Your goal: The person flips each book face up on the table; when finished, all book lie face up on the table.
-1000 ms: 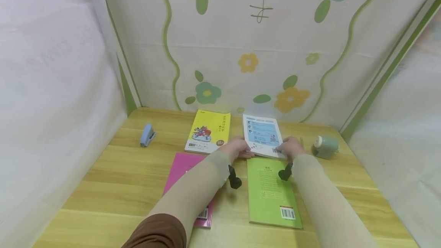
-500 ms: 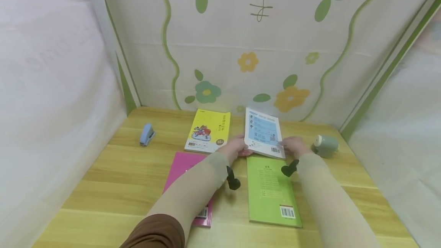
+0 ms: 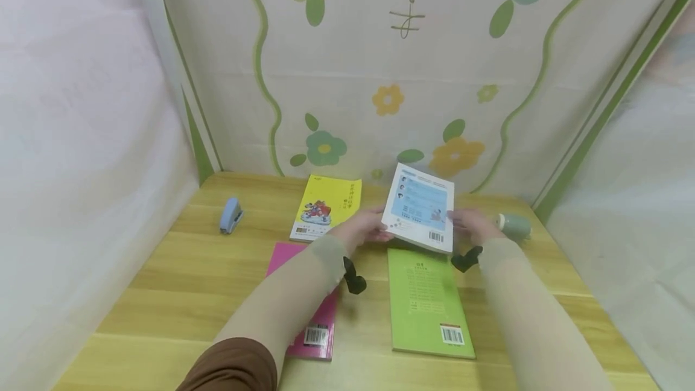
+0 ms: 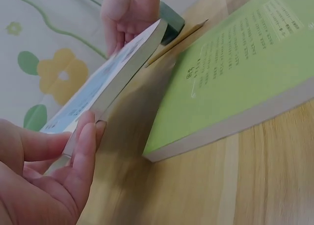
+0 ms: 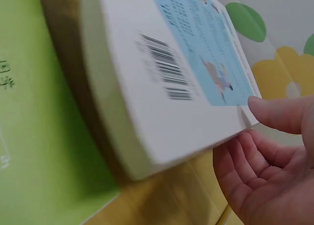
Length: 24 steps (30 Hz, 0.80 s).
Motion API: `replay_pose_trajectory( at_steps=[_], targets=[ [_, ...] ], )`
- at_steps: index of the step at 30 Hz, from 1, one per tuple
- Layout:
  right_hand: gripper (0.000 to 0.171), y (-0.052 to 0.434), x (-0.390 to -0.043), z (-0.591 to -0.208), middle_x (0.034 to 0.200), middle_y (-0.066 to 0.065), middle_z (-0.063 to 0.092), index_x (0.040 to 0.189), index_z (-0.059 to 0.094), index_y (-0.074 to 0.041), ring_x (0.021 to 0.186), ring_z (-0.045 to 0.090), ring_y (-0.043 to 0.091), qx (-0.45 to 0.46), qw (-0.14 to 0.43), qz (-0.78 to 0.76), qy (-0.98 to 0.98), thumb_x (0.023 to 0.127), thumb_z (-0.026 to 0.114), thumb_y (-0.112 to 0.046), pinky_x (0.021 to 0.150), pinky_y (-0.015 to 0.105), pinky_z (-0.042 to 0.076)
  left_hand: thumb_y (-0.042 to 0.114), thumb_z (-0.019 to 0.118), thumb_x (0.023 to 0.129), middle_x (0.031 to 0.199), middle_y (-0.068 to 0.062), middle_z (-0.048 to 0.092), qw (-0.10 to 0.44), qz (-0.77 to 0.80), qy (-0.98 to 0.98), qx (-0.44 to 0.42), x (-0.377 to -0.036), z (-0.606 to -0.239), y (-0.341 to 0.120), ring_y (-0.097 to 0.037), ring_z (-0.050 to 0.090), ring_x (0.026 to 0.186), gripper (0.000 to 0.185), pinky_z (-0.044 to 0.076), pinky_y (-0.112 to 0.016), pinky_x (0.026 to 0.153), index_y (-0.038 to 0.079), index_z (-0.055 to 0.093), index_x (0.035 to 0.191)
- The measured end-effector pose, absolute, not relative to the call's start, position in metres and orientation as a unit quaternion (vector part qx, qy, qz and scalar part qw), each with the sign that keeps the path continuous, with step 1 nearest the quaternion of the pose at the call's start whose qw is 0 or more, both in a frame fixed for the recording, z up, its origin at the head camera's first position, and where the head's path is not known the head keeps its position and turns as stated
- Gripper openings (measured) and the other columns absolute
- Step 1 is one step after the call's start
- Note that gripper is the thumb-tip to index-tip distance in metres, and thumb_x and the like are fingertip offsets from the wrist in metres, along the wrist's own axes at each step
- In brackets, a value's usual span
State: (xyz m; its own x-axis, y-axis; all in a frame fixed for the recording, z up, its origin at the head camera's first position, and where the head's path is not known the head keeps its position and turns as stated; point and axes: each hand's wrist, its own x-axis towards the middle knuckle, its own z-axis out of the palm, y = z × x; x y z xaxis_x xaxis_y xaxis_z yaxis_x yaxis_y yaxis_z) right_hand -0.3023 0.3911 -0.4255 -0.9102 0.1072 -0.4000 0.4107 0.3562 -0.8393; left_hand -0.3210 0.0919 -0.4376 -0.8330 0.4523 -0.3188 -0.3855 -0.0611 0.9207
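White and pale blue, the back cover of the book (image 3: 419, 209) carried a barcode near its lower right corner and small print too fine to read. Behind it, the flowered backdrop (image 3: 380, 77) bore a handwritten-style word running sideways, of which "Happ" could be made out.

The left hand (image 3: 362, 229) pinched the book's left edge, thumb on the cover and fingers curled beneath, as the left wrist view showed. The right hand (image 3: 473, 224) gripped the right edge the same way, thumb on top and fingers cupped under. The book hung tilted above the far middle of the wooden table (image 3: 179, 282), its near edge over the top of the green book (image 3: 426, 300), which lay flat with Chinese print and a barcode at its near end.

Left of it lay the yellow book (image 3: 324, 206), with a cartoon picture and red characters, and nearer the person the pink book (image 3: 312, 318), partly hidden by the left forearm, its barcode showing. A blue stapler (image 3: 230, 216) sat well apart at the left; a green pencil sharpener (image 3: 513, 226) stood just beyond the right hand, partly hidden by it.

A second before, the book had lain flat on the table under both hands; since then it had come up and turned slightly clockwise.
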Motion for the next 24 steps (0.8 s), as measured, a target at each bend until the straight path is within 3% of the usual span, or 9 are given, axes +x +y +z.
replay_pose_trajectory(
  at_steps=[2,5,9,12,16,24],
  targets=[
    [0.058,0.392,-0.301,-0.421,0.149,0.02,0.043,0.143,0.043,0.0,0.137,0.037,0.04,0.168,0.13,-0.556,0.803,0.099,0.059,-0.033,0.113,0.062,0.019,-0.017,0.051,0.085,0.098,-0.02,0.069,0.304,0.722,0.621,0.029,-0.323,-0.437,0.087,-0.027,0.071,0.071,0.071,0.06,-0.034,0.07,0.014,0.046,0.148],
    [0.05,0.392,-0.297,-0.415,0.143,0.018,0.05,0.14,0.046,0.0,0.133,0.043,0.037,0.176,0.102,-0.602,0.772,0.099,0.06,-0.026,0.114,0.057,0.023,-0.015,0.053,0.085,0.1,-0.022,0.068,0.327,0.711,0.622,0.031,-0.324,-0.433,0.08,-0.029,0.071,0.074,0.073,0.06,-0.036,0.074,0.016,0.043,0.151],
    [0.04,0.394,-0.292,-0.408,0.116,0.008,0.064,0.133,0.049,0.003,0.116,0.056,0.026,0.159,0.077,-0.656,0.734,0.099,0.059,-0.016,0.112,0.046,0.033,-0.013,0.057,0.085,0.103,-0.022,0.067,0.347,0.7,0.624,0.032,-0.323,-0.428,0.071,-0.03,0.071,0.078,0.076,0.059,-0.037,0.078,0.02,0.042,0.151],
    [0.039,0.4,-0.291,-0.406,0.103,-0.001,0.065,0.132,0.046,0.005,0.102,0.059,0.014,0.136,0.078,-0.659,0.735,0.101,0.057,-0.015,0.11,0.042,0.037,-0.012,0.058,0.084,0.105,-0.023,0.067,0.353,0.693,0.627,0.038,-0.322,-0.427,0.065,-0.029,0.07,0.077,0.076,0.059,-0.037,0.079,0.022,0.044,0.15],
    [0.043,0.407,-0.291,-0.405,0.103,-0.003,0.063,0.136,0.041,0.007,0.096,0.059,0.008,0.11,0.086,-0.644,0.752,0.103,0.053,-0.018,0.105,0.037,0.043,-0.013,0.058,0.083,0.105,-0.024,0.067,0.359,0.685,0.632,0.052,-0.322,-0.427,0.06,-0.03,0.07,0.076,0.075,0.059,-0.038,0.079,0.022,0.046,0.149],
    [0.069,0.404,-0.291,-0.4,0.115,0.01,0.059,0.152,0.017,0.006,0.094,0.067,0.018,0.08,0.098,-0.68,0.722,0.1,0.058,-0.012,0.092,0.037,0.053,-0.011,0.059,0.085,0.105,-0.022,0.067,0.359,0.683,0.634,0.047,-0.322,-0.428,0.056,-0.031,0.07,0.079,0.072,0.058,-0.038,0.081,0.022,0.048,0.148]
  ],
)
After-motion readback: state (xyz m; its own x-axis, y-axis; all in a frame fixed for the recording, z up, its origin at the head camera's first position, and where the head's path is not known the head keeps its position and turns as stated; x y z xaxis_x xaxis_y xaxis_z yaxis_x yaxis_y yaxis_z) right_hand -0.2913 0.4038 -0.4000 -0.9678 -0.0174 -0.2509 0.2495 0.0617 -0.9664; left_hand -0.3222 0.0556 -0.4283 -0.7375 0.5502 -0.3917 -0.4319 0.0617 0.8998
